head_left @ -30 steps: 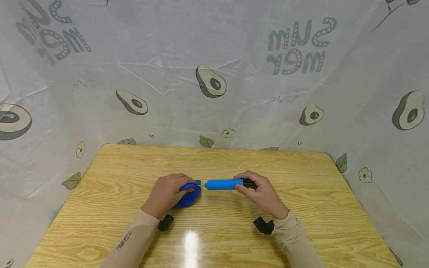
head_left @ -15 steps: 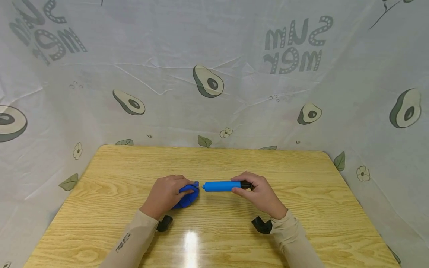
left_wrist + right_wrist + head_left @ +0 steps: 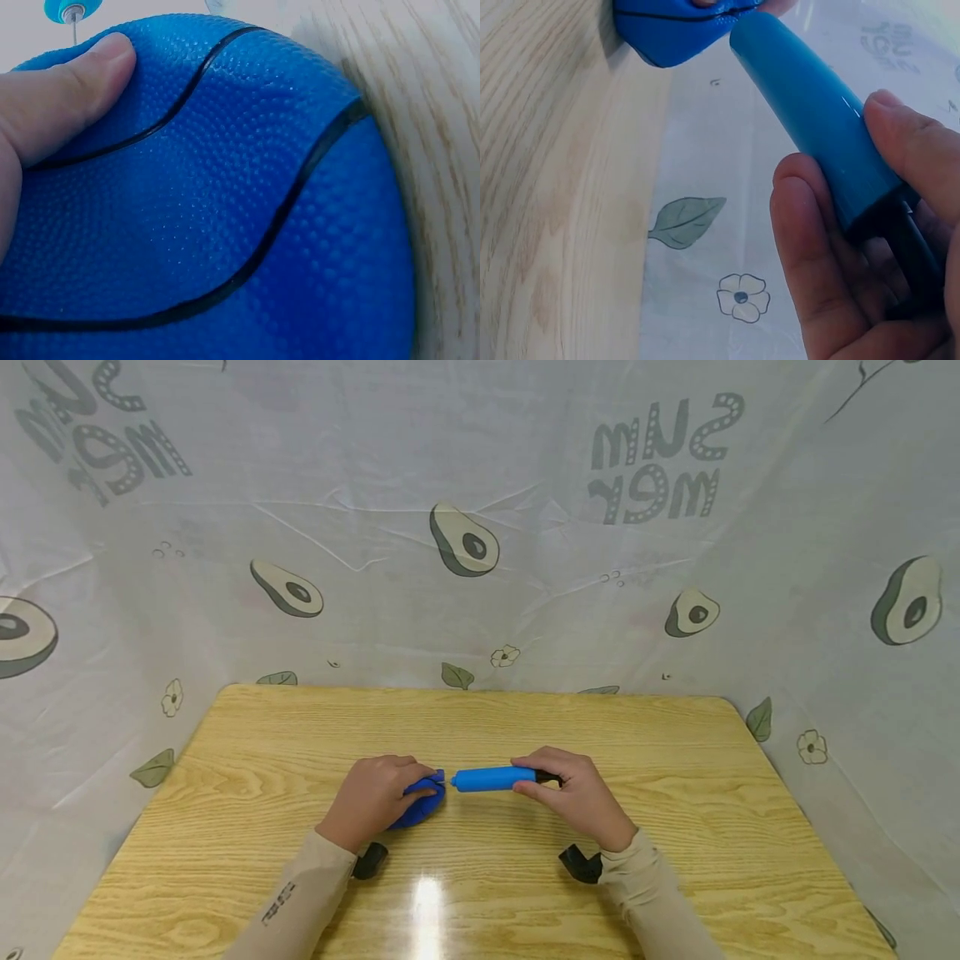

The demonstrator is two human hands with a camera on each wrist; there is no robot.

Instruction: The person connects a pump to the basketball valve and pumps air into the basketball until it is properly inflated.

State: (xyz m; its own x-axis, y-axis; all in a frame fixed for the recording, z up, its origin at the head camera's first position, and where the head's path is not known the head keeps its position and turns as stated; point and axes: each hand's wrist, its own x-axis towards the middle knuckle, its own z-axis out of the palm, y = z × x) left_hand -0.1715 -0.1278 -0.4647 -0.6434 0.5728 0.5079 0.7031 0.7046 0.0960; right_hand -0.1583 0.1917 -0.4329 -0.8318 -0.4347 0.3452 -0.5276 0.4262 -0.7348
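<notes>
A soft, partly collapsed blue rubber ball with black seam lines lies under my left hand. The left thumb presses its pebbled skin, and the hand grips the ball near the edge that faces the pump. In my right hand is a blue hand pump, held almost level around the rear of its barrel. The pump's black handle lies within the right palm. A thin metal needle runs from the pump's tip to the ball's edge; its far end is hidden behind that edge.
The wood-grain table spreads under both hands. Behind it hangs a pale curtain printed with avocados and leaves. Small black pieces sit at each wrist, one by the left sleeve and one by the right sleeve.
The pump and right hand have dropped slightly, and the barrel now tips a little, its needle end lower. The left hand keeps its grip on the ball. The head view has shifted slightly.
</notes>
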